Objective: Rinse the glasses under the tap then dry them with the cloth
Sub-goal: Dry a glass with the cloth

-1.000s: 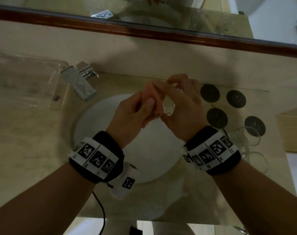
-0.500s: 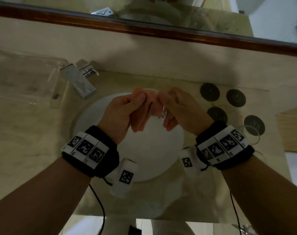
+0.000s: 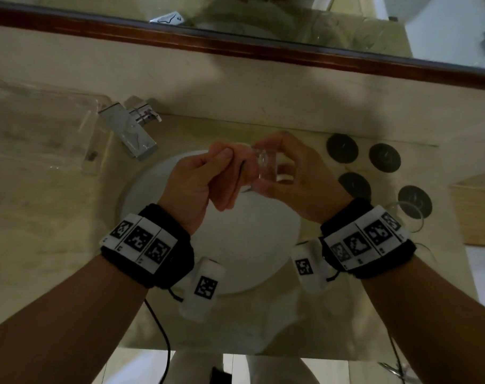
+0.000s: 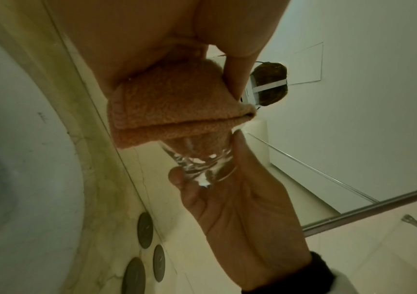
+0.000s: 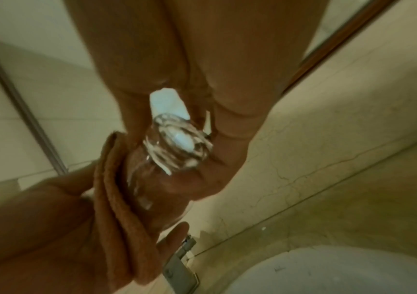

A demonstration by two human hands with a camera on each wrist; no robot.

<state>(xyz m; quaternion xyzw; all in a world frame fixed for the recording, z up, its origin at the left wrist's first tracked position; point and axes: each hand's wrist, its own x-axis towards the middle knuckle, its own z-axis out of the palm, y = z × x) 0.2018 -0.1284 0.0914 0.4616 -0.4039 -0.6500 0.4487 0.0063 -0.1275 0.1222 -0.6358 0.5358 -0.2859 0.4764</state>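
Note:
Over the white basin (image 3: 235, 245) my right hand (image 3: 296, 173) grips a small clear glass (image 3: 265, 164) by its thick base, lying on its side. My left hand (image 3: 208, 176) pinches a folded orange cloth (image 4: 172, 111) and presses it over the glass's open end. In the left wrist view the glass (image 4: 202, 159) sticks out from under the cloth into the right hand (image 4: 240, 199). In the right wrist view the glass base (image 5: 177, 147) shows between the fingers, with the cloth (image 5: 117, 189) to its left. The chrome tap (image 3: 130, 131) stands at the basin's upper left, with no water running.
Several dark round coasters (image 3: 343, 148) lie on the marble counter right of the basin. Two more clear glasses (image 3: 407, 214) stand near my right wrist. A clear plastic tray (image 3: 42, 126) sits left of the tap. A wood-framed mirror (image 3: 263, 51) runs along the back.
Both hands have turned the glass against the cloth. My right wrist rolled so the glass's base swung up and toward the wall, while the left hand kept the cloth on it.

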